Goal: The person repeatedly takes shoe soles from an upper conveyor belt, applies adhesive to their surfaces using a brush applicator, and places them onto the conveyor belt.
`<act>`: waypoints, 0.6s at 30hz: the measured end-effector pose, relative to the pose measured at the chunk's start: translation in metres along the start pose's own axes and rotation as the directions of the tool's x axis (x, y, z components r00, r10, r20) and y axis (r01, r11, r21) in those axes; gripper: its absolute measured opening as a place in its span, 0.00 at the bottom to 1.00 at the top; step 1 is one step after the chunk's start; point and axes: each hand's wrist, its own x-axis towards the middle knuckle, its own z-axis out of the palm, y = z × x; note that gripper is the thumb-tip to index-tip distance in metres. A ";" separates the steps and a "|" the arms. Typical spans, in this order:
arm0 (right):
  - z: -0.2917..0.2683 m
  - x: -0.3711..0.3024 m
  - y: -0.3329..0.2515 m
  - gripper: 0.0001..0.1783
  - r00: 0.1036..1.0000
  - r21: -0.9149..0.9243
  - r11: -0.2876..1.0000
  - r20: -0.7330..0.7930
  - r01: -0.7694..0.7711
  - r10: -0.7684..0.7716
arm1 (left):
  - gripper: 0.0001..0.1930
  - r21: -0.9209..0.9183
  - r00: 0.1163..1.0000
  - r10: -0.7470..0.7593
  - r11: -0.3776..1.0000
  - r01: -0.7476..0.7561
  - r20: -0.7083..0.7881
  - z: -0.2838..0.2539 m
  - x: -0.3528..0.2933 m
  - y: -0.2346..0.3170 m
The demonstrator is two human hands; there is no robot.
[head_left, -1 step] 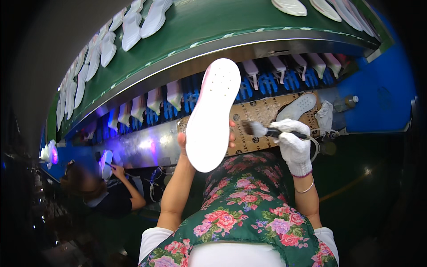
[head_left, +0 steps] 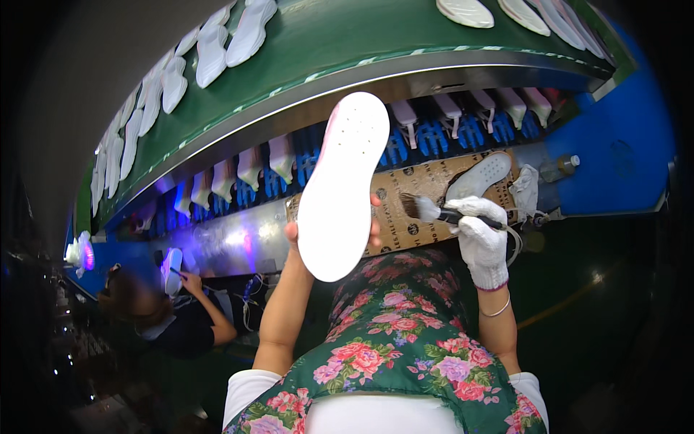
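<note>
A white shoe sole (head_left: 338, 210) with small holes near its far end and a pinkish edge is held up in front of me. My bare left hand (head_left: 292, 233) grips it from beneath, thumb at one side and fingertips at the other; the palm is hidden. In a white knitted glove, my right hand (head_left: 480, 235) closes round the dark handle of a brush (head_left: 428, 210). Its bristles point left, a short gap from the sole's right edge. Beyond the glove, a greyish perforated sole (head_left: 480, 177) lies on the printed brown sheet (head_left: 394, 189) covering the bench.
White soles (head_left: 212, 54) lie along the green conveyor belt (head_left: 340, 29). Beneath it, pale shoe-shaped pieces (head_left: 280, 157) line a row with blue holders. A crumpled white cloth (head_left: 525, 189) and a bottle (head_left: 560, 168) sit at right. At left, another person (head_left: 191, 318) works on a sole.
My right hand and the brush have shifted slightly right, widening the gap to the sole. Both grips are the same.
</note>
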 end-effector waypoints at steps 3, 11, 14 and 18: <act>-0.024 -0.024 0.010 0.11 0.980 -0.005 0.999 -0.196 -0.033 0.031 | 0.69 0.078 0.975 0.000 0.997 -0.018 0.223 0.014 0.047 0.017; -0.041 -0.041 0.044 0.12 0.899 -0.233 0.947 -0.425 -0.221 0.105 | 0.46 -0.289 0.976 -0.066 0.957 0.003 -0.206 0.016 0.233 0.017; -0.053 -0.048 0.054 0.12 0.878 -0.234 0.943 -0.468 -0.238 0.105 | 0.44 -0.245 0.962 -0.119 0.968 0.057 -0.247 0.039 0.233 -0.003; -0.058 -0.054 0.057 0.12 0.839 -0.186 0.945 -0.527 -0.268 0.134 | 0.31 0.185 0.900 0.228 0.968 -0.169 -0.371 0.026 0.237 0.005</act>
